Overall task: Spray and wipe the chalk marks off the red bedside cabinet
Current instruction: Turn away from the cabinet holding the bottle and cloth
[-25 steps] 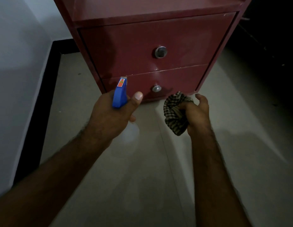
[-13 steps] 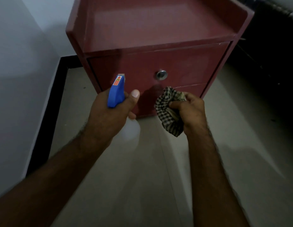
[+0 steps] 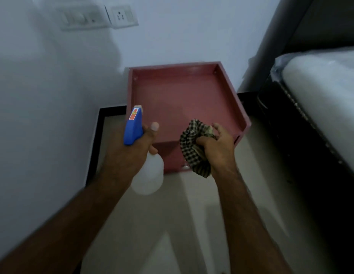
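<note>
Neck and trigger of spray bottle [image 3: 149,175] hidden inside left hand [image 3: 139,153]. Cabinet [image 3: 182,91] front partly behind checked cloth [image 3: 194,153] (knob barely peeks out). Bed [image 3: 320,99] cut by right edge. Wall switches [image 3: 81,16] blurred; chalk marks too faint to tell.

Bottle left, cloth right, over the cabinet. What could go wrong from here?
Overspray: the nozzle of the spray bottle sits by the left rim of the cabinet, aimed towards the wall, so mist may hit paint below the socket.
Pooling: the raised rim could trap liquid in corners.
Missed marks: in this dim view no chalk shows on the top.
</note>
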Demonstrator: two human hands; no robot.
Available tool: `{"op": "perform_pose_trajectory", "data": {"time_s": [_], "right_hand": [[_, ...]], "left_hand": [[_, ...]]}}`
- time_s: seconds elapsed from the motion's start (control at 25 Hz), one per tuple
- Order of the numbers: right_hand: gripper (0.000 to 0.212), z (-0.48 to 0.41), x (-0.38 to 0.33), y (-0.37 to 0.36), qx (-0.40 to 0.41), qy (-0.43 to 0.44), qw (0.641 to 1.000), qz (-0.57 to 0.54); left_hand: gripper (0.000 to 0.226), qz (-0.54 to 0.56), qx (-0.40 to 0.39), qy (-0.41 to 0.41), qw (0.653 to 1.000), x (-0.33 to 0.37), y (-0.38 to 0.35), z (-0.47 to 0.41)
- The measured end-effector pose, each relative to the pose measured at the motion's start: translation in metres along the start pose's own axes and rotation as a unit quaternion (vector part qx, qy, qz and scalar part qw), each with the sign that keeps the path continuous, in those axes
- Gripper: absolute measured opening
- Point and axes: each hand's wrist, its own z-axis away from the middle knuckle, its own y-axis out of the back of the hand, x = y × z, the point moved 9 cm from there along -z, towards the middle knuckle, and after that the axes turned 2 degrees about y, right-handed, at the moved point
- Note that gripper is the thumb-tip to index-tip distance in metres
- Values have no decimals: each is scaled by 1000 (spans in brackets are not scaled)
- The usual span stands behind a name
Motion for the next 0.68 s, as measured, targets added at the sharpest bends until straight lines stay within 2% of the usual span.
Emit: {"op": "perform_pose_trajectory", "data": {"time_s": [0.04,0.12,0.24,0.36,0.48,0.52,0.6,0.68], "right_hand": [[69,8,-33,2,-2,5,1000,1],[69,23,-96,4,-4,26,1000,4],[56,47,-188,3,-8,54,997,55],[49,71,-264,4,-21,55,996,62],[26,95,-344,8,-24,68,995,67],[27,102,-373,8,-24,78,994,73],[51,115,-430,8,-18,101,992,78],[61,130,-491,9,-14,128,989,67]], "left_hand": [[44,-3,3,-3,1000,28,11,-1],[45,-10,8,-22,1000,84,34,-2],[44,1,30,-40,999,166,71,-5],[40,23,41,-49,998,241,103,-7],[44,44,47,-67,996,318,139,-6],[46,46,48,-73,995,344,151,-6],[50,41,54,-86,994,393,176,-6],[52,37,61,-99,993,444,199,-3]]}}
